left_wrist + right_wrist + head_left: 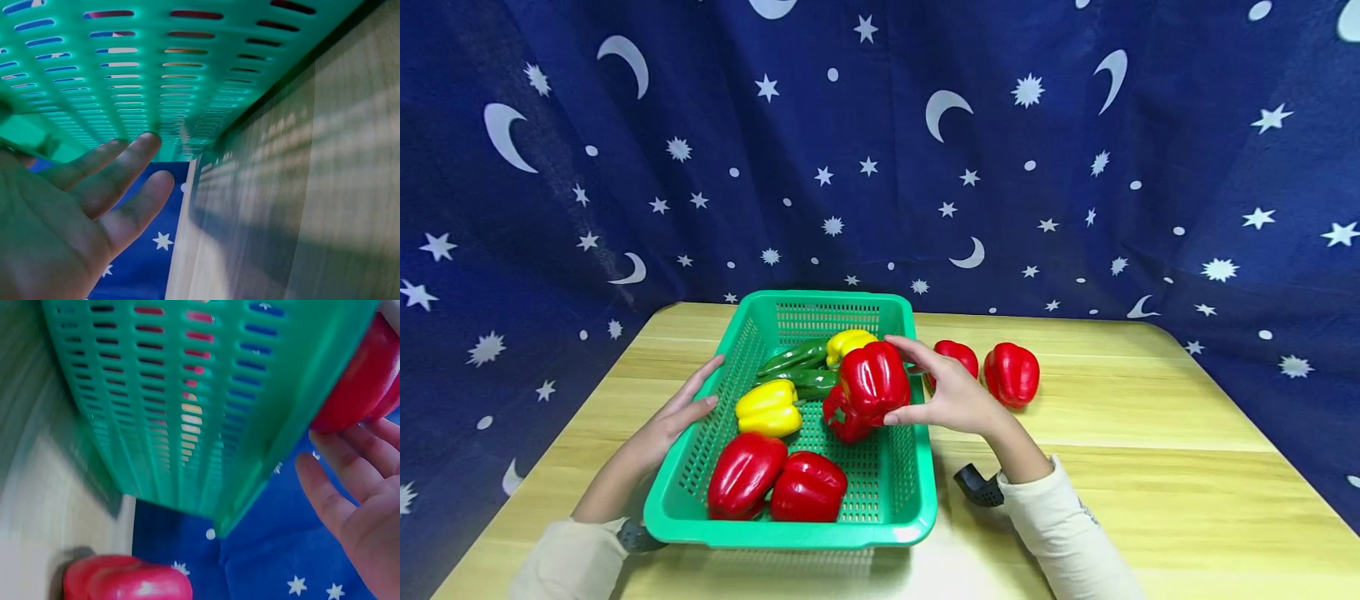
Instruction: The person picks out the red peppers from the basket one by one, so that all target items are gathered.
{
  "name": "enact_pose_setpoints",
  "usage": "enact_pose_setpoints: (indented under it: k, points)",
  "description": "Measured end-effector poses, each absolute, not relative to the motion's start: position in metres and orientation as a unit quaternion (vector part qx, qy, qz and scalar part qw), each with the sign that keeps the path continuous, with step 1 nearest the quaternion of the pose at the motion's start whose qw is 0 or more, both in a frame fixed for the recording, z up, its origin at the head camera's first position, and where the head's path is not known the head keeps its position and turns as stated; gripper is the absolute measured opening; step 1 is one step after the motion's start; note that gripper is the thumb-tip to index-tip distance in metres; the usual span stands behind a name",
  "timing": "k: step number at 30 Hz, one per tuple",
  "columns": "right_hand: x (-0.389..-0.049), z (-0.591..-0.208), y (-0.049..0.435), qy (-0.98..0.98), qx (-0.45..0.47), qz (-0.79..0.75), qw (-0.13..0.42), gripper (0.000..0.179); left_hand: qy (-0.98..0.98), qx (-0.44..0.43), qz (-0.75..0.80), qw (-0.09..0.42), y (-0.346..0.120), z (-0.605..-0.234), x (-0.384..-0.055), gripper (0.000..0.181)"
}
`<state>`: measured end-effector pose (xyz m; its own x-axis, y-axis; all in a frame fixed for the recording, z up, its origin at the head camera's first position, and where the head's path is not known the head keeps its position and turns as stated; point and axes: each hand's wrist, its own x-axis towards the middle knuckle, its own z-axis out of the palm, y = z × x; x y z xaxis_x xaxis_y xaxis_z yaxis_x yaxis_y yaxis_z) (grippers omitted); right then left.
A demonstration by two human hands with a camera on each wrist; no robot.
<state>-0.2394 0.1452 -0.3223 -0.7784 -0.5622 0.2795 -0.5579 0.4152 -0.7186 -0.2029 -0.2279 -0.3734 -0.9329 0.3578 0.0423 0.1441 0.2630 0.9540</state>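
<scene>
My right hand (958, 396) grips a red bell pepper (875, 379) over the right side of a green plastic basket (790, 535). In the right wrist view this pepper (362, 375) is above the rim, fingers against its side. Another red bell pepper (844, 421) lies beneath it, partly hidden. My left hand (673, 421) is at the basket's left side, its fingers extended along the slotted wall (144, 75). Inside lie a yellow bell pepper (769, 408), another yellow pepper (848, 343), long green peppers (808, 383) and two red bell peppers (747, 475) at the near end.
On the wooden table (1150, 467), right of the basket, sit two more red bell peppers, one (1012, 375) in full view and one (957, 357) partly behind my right hand. A dark blue curtain (895, 217) with moons and stars hangs behind the table.
</scene>
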Motion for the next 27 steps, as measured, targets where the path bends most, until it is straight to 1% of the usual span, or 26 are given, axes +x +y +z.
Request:
enact_pose_setpoints:
  k: [4,10,16,27]
  points:
    - [-0.241,-0.32,0.156,0.837,-0.324,-0.441,0.0,0.088,0.78,0.158,0.597,0.101,-0.228,-0.374,-0.203,0.056]
    - [-0.243,-0.319,0.173,0.828,-0.304,-0.472,0.0,0.087,0.781,0.158,0.595,0.101,-0.228,-0.374,-0.203,0.056]
    - [-0.246,-0.317,0.196,0.841,-0.273,-0.468,-0.017,0.087,0.79,0.148,0.586,0.099,-0.229,-0.374,-0.202,0.056]
    - [-0.248,-0.312,0.238,0.858,-0.217,-0.463,-0.039,0.089,0.773,0.163,0.602,0.111,-0.229,-0.372,-0.202,0.056]
